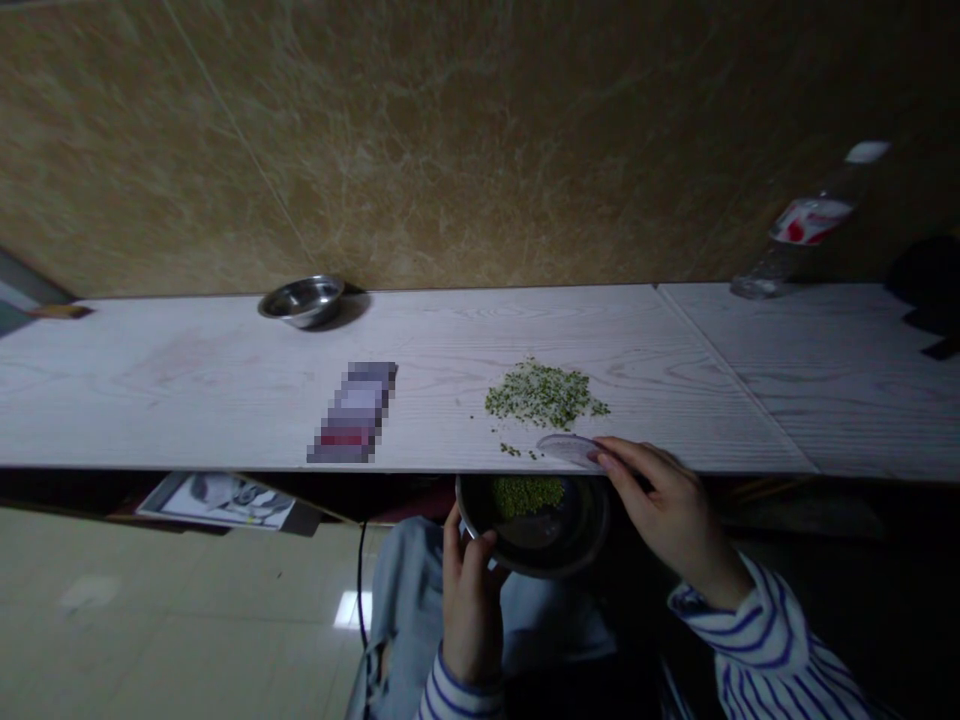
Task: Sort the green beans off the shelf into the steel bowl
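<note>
My left hand (pixel 474 590) grips the rim of a metal bowl (pixel 555 568) just below the table's front edge. Green mung beans (pixel 527 495) lie inside it, toward the far side. Between the thumb and fingers of my right hand (pixel 664 500) is a thin, pale oval piece (pixel 566 449), whose exact kind I cannot make out. It lies low over the tabletop, close to the edge above the bowl. Just beyond it spreads a pile of mung beans mixed with white grains (pixel 544 394). A few stray beans (pixel 510 450) sit left of the oval piece.
A second metal bowl (pixel 304 302) stands at the back left of the white table (pixel 187 400). A blurred-out phone-like object (pixel 352 412) lies left of the pile. At the back right is a clear bottle (pixel 810 222). Under the tabletop, an open drawer (pixel 225 500) holds papers.
</note>
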{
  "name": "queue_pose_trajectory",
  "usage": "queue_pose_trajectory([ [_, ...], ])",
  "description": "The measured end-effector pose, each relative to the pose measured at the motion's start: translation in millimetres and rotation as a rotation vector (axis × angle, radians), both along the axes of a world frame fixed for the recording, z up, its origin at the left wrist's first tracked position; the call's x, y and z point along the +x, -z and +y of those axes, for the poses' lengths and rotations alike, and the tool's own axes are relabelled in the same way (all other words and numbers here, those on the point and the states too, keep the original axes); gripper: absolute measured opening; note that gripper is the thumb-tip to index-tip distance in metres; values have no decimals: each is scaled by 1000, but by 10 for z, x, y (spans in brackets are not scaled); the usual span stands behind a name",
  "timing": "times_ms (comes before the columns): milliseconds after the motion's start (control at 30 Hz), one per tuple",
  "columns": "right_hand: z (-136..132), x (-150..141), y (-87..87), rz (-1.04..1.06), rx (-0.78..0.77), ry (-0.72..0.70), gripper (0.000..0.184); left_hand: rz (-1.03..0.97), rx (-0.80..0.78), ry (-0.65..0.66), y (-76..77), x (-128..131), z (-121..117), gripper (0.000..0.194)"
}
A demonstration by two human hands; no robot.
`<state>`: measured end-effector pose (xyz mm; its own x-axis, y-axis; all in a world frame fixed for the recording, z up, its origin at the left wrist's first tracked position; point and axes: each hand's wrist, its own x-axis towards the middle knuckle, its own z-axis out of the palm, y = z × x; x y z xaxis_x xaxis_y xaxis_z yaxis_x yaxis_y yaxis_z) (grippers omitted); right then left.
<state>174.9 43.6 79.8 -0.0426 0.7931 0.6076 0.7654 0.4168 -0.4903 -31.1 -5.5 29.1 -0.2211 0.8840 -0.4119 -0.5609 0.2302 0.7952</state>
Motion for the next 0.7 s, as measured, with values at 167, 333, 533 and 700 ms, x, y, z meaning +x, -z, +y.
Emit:
queue_pose_trajectory([
  [167, 18, -57, -35, -16, -20, -36, 17, -17, -1, 28, -38, 13, 4, 45],
  [333, -26, -82, -54, -28, -34, -104, 18, -21, -15, -11, -57, 8, 19, 47],
  [533, -40, -90, -26, -6, -42, -93, 18, -36, -45, -24, -64, 3, 14, 50],
  [700, -9, -116, -17, 0, -47, -55, 19, -18, -53, -40, -57, -15, 16, 46],
])
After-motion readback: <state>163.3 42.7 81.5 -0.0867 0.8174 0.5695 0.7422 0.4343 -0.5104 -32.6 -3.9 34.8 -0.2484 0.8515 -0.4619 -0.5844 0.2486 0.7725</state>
